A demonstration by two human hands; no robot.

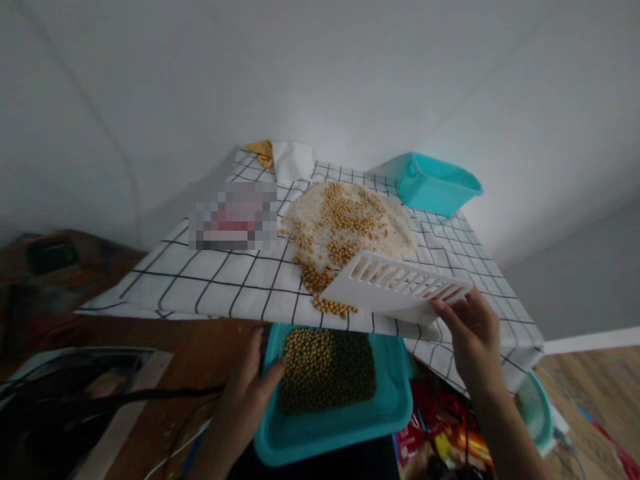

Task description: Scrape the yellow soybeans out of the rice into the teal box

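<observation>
My right hand point(473, 327) pinches the right end of a white slotted plastic panel point(380, 293), which stands tilted on the table near its front edge. Left of the panel, soybeans point(315, 277) lie loose, and more are spread over a broad heap of pale grain point(310, 207). Below the table edge, my left hand point(250, 380) grips the left rim of a turquoise basin point(335, 440), thumb over the rim. Inside it are soybeans point(313, 353), bright at upper left and in shadow elsewhere. The fingers under the rim are partly hidden.
A checked cloth point(235, 287) covers the table. A turquoise bin point(435, 190) stands at back right, white and yellow cloths point(293, 160) at back left. A blurred-out item point(233, 217) lies on the left. Colourful packets point(445, 433) and a cable point(150, 395) are below.
</observation>
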